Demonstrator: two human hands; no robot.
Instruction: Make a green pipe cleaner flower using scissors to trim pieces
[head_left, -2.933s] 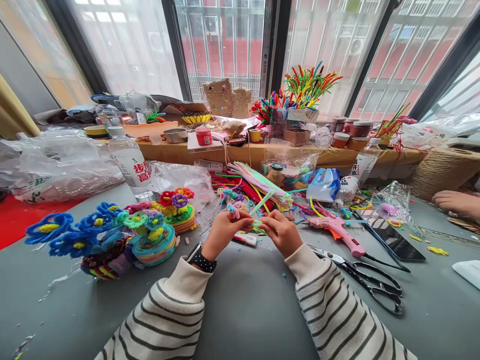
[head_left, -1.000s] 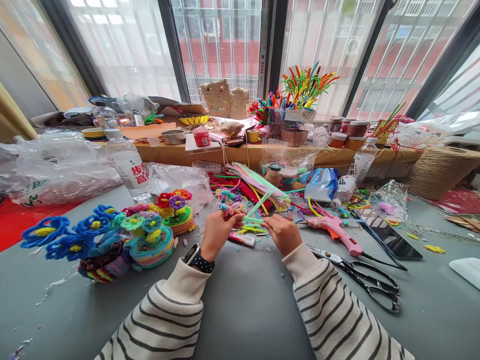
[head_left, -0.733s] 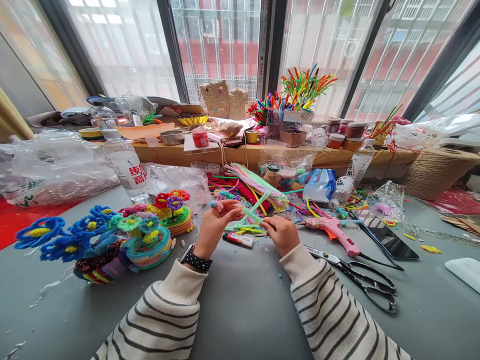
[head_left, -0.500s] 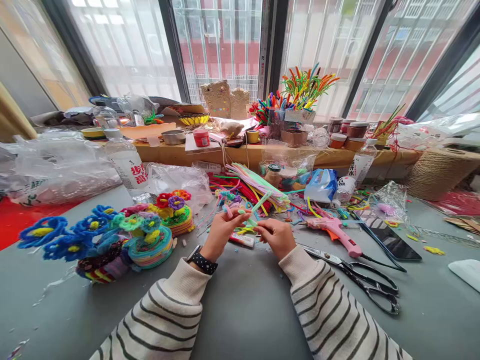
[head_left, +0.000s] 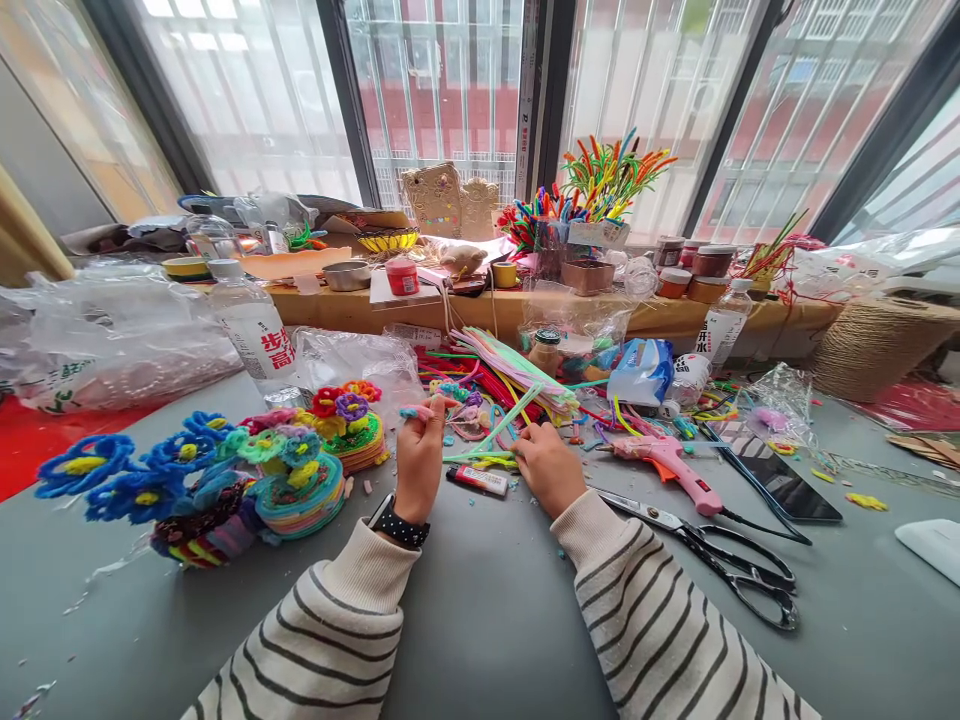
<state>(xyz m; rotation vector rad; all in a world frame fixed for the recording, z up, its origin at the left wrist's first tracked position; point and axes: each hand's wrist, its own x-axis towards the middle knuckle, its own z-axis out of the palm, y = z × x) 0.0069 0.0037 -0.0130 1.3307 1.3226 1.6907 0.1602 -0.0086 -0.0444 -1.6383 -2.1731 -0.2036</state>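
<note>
My left hand (head_left: 420, 455) is raised and closed, its thumb pressed on a small pink-and-blue fuzzy piece (head_left: 409, 411) whose ends poke out at both sides. My right hand (head_left: 549, 465) pinches a light green pipe cleaner (head_left: 480, 457) that reaches leftward from the fingertips. Another light green length (head_left: 510, 418) slants up to the right behind it; whether the two join, I cannot tell. Between the hands lies a white-and-black glue tube (head_left: 480, 480). Fuzzy pipe-cleaner flowers in blue (head_left: 180, 450) and other colours stand in coiled bases left of my left hand.
Right of my right hand lie black-handled scissors (head_left: 720, 560), a pink glue gun (head_left: 671, 465) and a dark phone (head_left: 780, 475). A bundle of pastel pipe cleaners (head_left: 517, 370) sits behind the hands. A water bottle (head_left: 251, 325) stands at left, a twine spool (head_left: 874, 345) at right.
My hands have moved apart, the left one outward with its pink-and-blue piece. The right hand has come slightly lower and left, keeping the green pipe cleaner. The glue tube shows more fully.
</note>
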